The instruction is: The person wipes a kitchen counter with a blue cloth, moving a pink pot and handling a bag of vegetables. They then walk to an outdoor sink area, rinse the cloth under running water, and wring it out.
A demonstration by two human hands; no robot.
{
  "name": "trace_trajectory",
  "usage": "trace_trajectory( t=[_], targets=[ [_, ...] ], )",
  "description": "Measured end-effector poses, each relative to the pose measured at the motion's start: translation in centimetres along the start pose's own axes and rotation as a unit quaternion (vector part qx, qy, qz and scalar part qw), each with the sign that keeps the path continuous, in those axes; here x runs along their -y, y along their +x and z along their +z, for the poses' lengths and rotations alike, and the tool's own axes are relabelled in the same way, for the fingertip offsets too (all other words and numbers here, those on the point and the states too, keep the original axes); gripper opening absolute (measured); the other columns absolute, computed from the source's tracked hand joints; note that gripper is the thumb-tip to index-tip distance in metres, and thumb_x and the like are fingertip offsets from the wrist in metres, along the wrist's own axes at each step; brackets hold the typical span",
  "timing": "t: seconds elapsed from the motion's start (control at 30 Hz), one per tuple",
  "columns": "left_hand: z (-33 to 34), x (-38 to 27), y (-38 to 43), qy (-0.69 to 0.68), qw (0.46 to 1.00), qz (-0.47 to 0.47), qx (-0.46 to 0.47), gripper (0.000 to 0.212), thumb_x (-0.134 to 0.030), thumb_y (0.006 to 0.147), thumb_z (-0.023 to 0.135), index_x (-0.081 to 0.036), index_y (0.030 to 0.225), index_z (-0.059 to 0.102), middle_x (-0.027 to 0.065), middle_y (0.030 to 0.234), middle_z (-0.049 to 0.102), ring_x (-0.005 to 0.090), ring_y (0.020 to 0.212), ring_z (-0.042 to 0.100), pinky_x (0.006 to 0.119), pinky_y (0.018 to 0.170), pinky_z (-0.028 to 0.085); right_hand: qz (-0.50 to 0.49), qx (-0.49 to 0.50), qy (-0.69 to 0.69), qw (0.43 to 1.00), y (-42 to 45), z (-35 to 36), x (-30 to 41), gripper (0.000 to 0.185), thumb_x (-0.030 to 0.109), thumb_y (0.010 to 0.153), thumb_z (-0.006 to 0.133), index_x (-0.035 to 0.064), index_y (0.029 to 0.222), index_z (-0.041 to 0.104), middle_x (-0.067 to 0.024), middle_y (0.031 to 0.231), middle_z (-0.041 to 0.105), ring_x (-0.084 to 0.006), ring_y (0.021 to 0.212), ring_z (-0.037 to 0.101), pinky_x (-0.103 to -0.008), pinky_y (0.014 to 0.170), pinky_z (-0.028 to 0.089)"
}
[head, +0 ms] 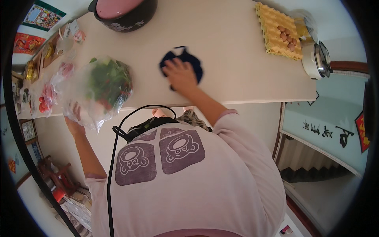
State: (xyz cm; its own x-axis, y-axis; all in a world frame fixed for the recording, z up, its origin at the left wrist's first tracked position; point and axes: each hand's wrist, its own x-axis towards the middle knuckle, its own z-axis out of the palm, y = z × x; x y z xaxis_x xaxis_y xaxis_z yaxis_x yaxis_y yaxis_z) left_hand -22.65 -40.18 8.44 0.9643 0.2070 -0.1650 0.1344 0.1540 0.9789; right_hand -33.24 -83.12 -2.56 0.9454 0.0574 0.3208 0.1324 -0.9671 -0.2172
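My right hand (181,75) presses palm down on a dark blue cloth (194,65) on the tabletop, fingers spread over its near left part. Both hand and cloth are slightly blurred. At the table's front edge, my left hand (75,120) holds the side of a clear plastic bag (97,115); its fingers show through the film. Leafy green vegetables (108,75) fill the bag, with some red showing among them. The bag rests on the table, and its loose near side hangs past the edge.
A black pot (127,22) with a pink lid stands at the far left. Brown eggs (285,37) sit on yellow egg trays (268,32), near a white electric pot (312,63). Bagged red produce (44,100) lies left. A black cable (111,177) hangs before my shirt.
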Motion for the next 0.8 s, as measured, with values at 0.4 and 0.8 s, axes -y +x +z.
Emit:
trace_trajectory(
  t=[0.4,0.8],
  targets=[
    [-9.8,9.5,-8.5,0.043,0.986,-0.081,-0.139,0.039,-0.029,0.092,0.044,-0.002,0.119,0.046,0.0093,0.109,0.055,0.0218,0.094,0.054,0.033,0.082,0.043,0.193,0.046,-0.163,0.967,-12.6,-7.7,-8.0,0.039,0.025,0.075,0.056,0.0121,0.111,0.054,-0.0076,0.120,0.050,-0.0287,0.111,0.044,-0.0423,0.074,0.040],
    [1.5,10.5,-12.0,0.274,0.941,-0.157,0.126,0.028,-0.027,0.092,0.046,-0.005,0.104,0.057,0.0049,0.091,0.062,0.0122,0.079,0.058,0.026,0.070,0.045,0.053,-0.090,0.001,0.994,-3.5,-3.0,-12.0,0.022,0.016,0.070,0.058,0.0146,0.091,0.062,-0.0024,0.109,0.059,-0.0230,0.105,0.050,-0.0428,0.080,0.040]
  ],
)
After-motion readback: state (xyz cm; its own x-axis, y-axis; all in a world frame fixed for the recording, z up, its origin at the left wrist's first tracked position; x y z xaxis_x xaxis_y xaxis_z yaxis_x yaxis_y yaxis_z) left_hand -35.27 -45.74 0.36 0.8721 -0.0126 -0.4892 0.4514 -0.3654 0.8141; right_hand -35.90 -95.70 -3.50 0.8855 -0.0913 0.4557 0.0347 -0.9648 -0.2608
